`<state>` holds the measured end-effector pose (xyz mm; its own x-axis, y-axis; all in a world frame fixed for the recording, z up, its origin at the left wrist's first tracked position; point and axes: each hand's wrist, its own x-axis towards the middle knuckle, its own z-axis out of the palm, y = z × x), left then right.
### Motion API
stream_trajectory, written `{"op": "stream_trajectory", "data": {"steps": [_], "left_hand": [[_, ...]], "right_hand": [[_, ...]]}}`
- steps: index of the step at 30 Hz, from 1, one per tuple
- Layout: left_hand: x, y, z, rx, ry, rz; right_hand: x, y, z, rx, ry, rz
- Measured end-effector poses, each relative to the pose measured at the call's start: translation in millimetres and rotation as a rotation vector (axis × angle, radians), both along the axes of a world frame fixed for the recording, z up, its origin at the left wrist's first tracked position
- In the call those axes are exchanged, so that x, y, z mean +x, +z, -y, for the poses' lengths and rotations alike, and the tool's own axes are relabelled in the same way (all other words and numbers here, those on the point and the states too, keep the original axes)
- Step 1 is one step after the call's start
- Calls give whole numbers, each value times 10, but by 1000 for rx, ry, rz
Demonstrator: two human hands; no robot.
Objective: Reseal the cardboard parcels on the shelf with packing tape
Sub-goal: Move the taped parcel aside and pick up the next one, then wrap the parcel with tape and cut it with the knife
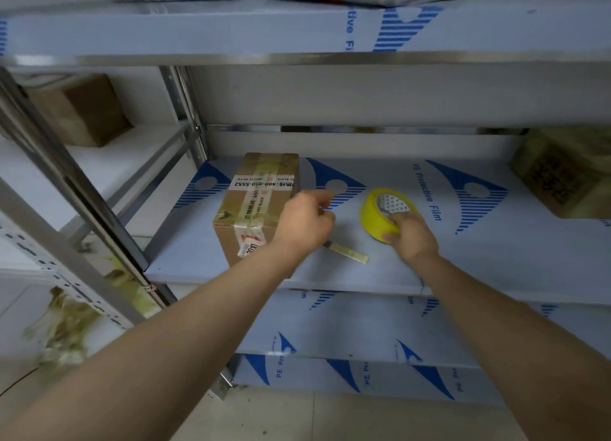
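Middle level of a metal shelf (463, 258), its surface covered in pale blue film printed "PE Protective Film" with blue striped triangle logos. A small brown cardboard parcel (254, 205) stands on the left part of this level, near the front edge. It is already crossed by clear and yellowish tape. A white label (261, 184) runs across its top and reads upside down from here: a number starting "400" and ending "5552"; the smaller print is not legible. The left hand (304, 219) hovers at the parcel's right side with fingers curled; whether it pinches anything cannot be told. A pale narrow strip (348, 253) lies on the film just below that hand, one end hidden under it. The right hand (413, 235) grips a roll of yellow packing tape (380, 220), fingers hooked into the core and thumb on the outer rim. The roll sits on the shelf to the right of the parcel, apart from it. At far right is a second cardboard box (562, 172), wrapped in yellowish tape, with dark writing too blurred to read. A brown carton (82, 109) stands in the neighbouring bay at left. The upper shelf (198, 30) carries the same film.
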<state>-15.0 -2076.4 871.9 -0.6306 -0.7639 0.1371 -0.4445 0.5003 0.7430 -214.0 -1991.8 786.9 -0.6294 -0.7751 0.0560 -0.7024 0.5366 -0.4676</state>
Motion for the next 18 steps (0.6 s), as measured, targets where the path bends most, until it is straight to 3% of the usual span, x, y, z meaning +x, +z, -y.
{"op": "stream_trajectory", "data": {"steps": [5,9,12,18], "left_hand": [[-156,8,-39,202,-2,-56],[-281,79,-54,218,-79,-56],[-248,52,-34,113,-135,-139],[-141,71,-24,88,-134,-349]], "right_hand": [[278,324,-215,-374,95,304],[499,563,-356,-413,155,475],[618,681,-428,-415,157,502],[739,855,-539,-381,159,494]]}}
